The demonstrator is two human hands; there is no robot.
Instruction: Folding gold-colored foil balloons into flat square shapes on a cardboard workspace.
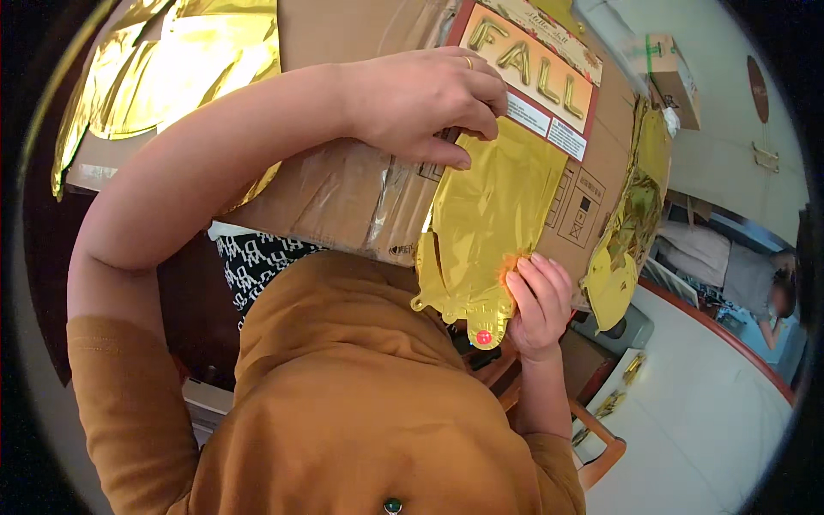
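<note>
A flat, uninflated gold foil balloon (493,202) lies over the near edge of a cardboard box, its tabbed lower end hanging toward my lap. A red round sticker (484,337) marks its bottom tab. My left hand (438,103), wearing a ring, reaches across with fingers curled and thumb down, pinching the balloon's upper end by a printed card (528,64). That card pictures gold letter balloons. My right hand (541,300) closes on the balloon's lower right edge. A small orange, fuzzy-looking bit (512,268) shows at its fingertips; its kind is unclear.
The cardboard box (335,202) serves as the work surface. More gold foil sheets (219,56) lie at its left, and others (631,215) hang off its right side. A wooden chair part (605,446) is low right. Another person (751,283) is far right, beyond a doorway.
</note>
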